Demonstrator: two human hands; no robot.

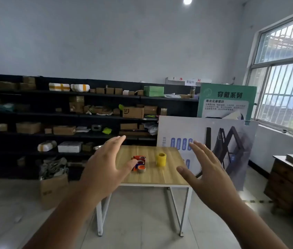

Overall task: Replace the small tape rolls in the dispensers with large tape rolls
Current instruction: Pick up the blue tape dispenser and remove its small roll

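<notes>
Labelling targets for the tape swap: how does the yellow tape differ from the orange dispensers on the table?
Colour: the yellow tape is plain yellow; the dispensers are orange and red with some blue. Pose: the tape stands as a tall upright cylinder; the dispensers sit low, clustered. View: the tape is unobstructed; the left hand partly covers the dispensers. Both sit on the wooden table, neither held.

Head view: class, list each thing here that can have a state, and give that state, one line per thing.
Left hand: open, fingers spread, holding nothing.
Right hand: open, fingers spread, holding nothing.
Orange tape dispensers: lying together on the table, untouched.
Yellow tape rolls: stacked upright, apart from the dispensers, untouched.
Cardboard box on the floor: open, stuffed full.
Ceiling light: on.
</notes>
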